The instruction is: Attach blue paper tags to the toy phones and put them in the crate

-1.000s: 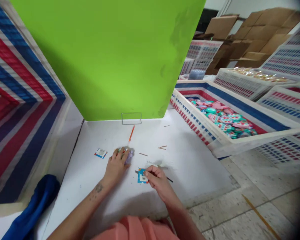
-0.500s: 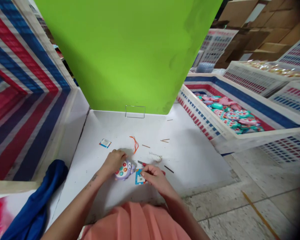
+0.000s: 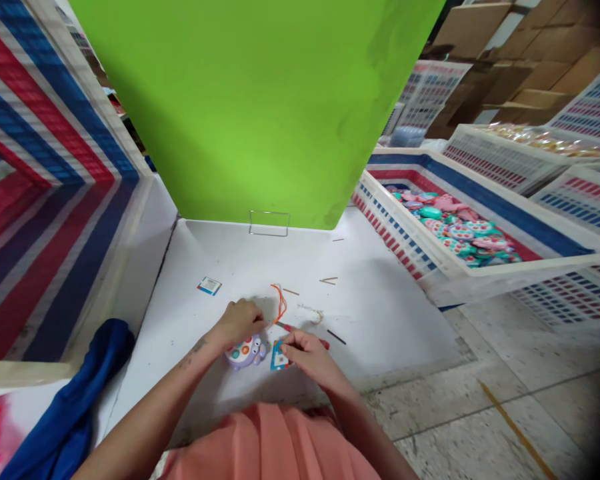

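My left hand (image 3: 241, 322) has its fingers pinched together at the near end of a looped orange cord (image 3: 282, 303), just above the white table. Partly under that hand lies a lilac animal-shaped toy (image 3: 245, 352) with coloured round buttons and bulging eyes. Between thumb and fingers, my right hand (image 3: 304, 350) grips a small blue-and-white card (image 3: 279, 355), tilted beside the toy. A red-handled tool with a grey tip (image 3: 285, 327) lies behind the right hand, which hides its middle.
Another card (image 3: 209, 286) lies at the left of the white table (image 3: 380, 320), with thin brown strips (image 3: 329, 280) and a dark stick (image 3: 337, 337). A striped-lined crate (image 3: 405, 247) of colourful toys stands right. A green panel (image 3: 260, 120) rises behind; blue cloth (image 3: 95, 373) hangs left.
My left hand has shifted slightly right, and the orange cord has moved right and nearer with it. The toy has moved a little left and nearer. The right hand keeps the card almost in place.
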Tool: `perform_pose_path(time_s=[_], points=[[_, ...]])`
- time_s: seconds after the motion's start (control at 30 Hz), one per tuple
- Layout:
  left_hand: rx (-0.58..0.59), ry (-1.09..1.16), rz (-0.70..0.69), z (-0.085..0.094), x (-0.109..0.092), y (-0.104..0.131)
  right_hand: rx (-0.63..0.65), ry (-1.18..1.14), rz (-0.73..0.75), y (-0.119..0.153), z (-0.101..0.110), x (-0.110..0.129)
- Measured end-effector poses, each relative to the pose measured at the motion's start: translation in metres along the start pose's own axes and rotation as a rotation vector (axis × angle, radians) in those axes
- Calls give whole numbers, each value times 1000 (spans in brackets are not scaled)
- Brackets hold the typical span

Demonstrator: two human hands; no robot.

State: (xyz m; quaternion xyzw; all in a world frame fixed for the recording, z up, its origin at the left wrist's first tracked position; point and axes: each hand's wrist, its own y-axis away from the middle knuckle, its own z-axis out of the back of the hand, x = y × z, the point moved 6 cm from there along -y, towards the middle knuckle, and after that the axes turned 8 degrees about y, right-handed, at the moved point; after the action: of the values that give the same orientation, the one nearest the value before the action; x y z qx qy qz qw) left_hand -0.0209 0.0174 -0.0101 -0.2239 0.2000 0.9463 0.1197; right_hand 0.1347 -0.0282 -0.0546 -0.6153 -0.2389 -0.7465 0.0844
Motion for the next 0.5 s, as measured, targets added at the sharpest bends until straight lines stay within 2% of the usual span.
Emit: perform_pose_path(time_s=[0.2,0.37,0.5], points=[[-177,-261,-20,-7,-27,21,-20,37,-34,-1,3,-3],[-183,-342,7,-17,-38,18,-24,62,-30,-2,5,-1],[-158,-323,-4,-22,-32,15,-30,90,-40,0,8,-2]])
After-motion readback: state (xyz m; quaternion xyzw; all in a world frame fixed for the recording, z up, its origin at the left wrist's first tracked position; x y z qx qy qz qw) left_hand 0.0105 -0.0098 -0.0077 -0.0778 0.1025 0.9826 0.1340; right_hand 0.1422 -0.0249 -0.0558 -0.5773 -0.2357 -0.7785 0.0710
